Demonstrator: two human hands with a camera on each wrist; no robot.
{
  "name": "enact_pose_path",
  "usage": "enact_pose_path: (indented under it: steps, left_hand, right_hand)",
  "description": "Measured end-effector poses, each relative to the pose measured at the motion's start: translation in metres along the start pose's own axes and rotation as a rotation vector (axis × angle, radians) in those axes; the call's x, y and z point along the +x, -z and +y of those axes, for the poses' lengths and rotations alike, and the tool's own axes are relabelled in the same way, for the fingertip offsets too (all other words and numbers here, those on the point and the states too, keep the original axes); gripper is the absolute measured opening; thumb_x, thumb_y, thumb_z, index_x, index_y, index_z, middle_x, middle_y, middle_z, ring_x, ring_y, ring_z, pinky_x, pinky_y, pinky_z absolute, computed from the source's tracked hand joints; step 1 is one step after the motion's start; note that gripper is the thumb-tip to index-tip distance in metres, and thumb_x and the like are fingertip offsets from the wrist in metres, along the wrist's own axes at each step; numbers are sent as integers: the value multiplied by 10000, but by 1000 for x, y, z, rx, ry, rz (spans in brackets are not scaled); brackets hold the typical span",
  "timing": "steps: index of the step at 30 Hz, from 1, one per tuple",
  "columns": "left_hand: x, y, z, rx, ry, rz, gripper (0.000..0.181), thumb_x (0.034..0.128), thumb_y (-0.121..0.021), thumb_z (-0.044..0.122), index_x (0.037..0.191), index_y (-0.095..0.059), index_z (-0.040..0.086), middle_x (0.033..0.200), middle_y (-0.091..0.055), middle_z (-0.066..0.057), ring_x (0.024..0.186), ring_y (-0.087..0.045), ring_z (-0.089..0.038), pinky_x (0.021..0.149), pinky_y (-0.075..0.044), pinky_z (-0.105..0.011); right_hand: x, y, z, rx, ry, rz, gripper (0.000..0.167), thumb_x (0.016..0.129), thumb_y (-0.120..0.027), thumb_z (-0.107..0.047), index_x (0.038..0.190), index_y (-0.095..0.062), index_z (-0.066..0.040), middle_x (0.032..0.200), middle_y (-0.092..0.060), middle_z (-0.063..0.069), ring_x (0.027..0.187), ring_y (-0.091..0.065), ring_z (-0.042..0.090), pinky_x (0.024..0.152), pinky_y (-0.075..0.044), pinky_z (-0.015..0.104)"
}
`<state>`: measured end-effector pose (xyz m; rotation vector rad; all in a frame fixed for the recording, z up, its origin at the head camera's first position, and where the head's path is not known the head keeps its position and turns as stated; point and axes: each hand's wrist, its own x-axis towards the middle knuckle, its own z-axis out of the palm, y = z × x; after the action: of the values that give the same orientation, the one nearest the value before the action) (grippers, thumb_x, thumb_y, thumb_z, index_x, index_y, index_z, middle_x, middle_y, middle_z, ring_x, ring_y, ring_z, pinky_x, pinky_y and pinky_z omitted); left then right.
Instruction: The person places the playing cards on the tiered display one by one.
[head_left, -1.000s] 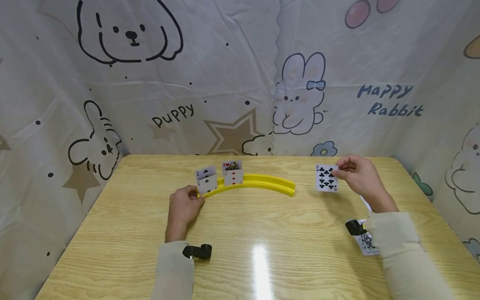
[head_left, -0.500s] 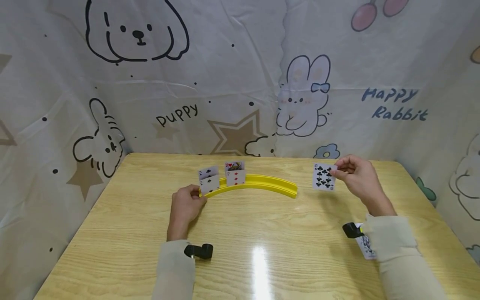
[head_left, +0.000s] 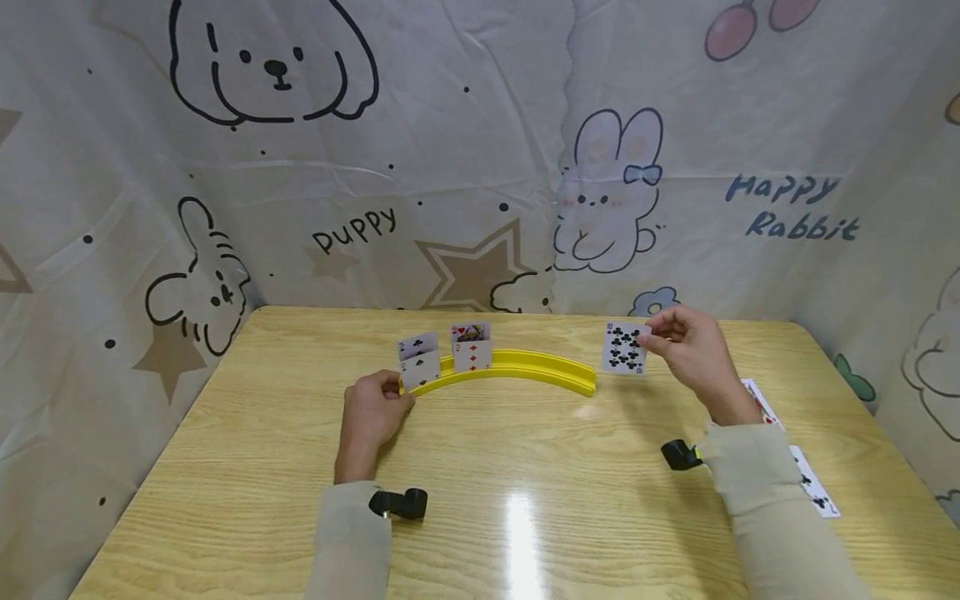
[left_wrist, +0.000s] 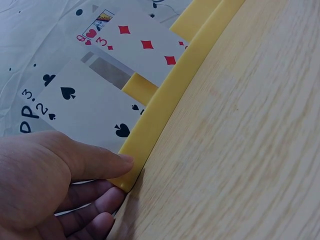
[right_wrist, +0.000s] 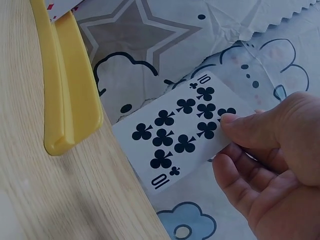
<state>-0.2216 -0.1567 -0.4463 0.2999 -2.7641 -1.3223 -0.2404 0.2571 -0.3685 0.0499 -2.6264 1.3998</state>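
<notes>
A curved yellow card holder (head_left: 536, 364) lies on the wooden table, and my left hand (head_left: 372, 415) grips its left end between thumb and fingers. At that end stand the two of spades (left_wrist: 82, 105) and, behind it, a three of clubs (left_wrist: 48, 80). Further along are the three of diamonds (left_wrist: 142, 47) and a queen of hearts (left_wrist: 100, 22) behind it. Beyond the holder's right end, my right hand (head_left: 688, 354) pinches the ten of clubs (right_wrist: 175, 130) by its right edge, upright and above the table.
More cards lie at the table's right side: a club card (head_left: 819, 492) and a partly hidden card (head_left: 765, 404) behind the right sleeve (head_left: 765, 492). A printed cloth (head_left: 465, 167) hangs behind the table (head_left: 465, 500).
My right hand has moved left with the ten of clubs, closer to the holder's right end, uncovering cards at the right. My left hand keeps its grip on the holder.
</notes>
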Motion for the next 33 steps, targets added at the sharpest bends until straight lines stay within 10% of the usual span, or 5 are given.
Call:
enact_pose_path:
  steps: [33]
  left_hand:
    - [0,-1,-1,4,-16,9,367,859,-762,83,1198,-683,-33,1012,-669,-146,902,-638,-245,787,-523,-409]
  right_hand:
    - [18,-52,-16,111,58,-13,167,931,-702,-32,1041,-589,25,984,-633,148,834,-571,230,612,-450,232]
